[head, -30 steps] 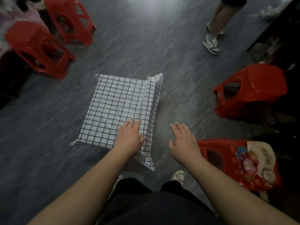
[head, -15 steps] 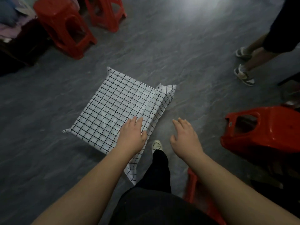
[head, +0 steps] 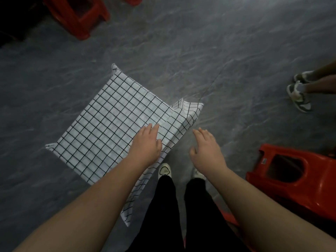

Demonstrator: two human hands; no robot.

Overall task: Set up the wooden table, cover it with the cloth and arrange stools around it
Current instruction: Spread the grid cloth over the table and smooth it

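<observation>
Checked cloth (head: 116,122) under flat left hand (head: 145,144) (right hand (head: 207,151) hovering).

both bare forearms reach forward and down from the bottom corners of the view. the left forearm (head: 87,206) angles up to the right, and the left hand (head: 145,144) lies palm down on the checked cloth (head: 112,120) close to its near right edge, fingers (head: 151,129) straight and together, thumb alongside. the right forearm (head: 263,206) angles up to the left; the right hand (head: 207,151) hovers palm down just beside that edge, touching nothing, its fingers loosely extended and thumb spread leftward. between the arms stand two legs in black trousers (head: 163,206), with pale shoes (head: 164,170) pointing forward.
</observation>
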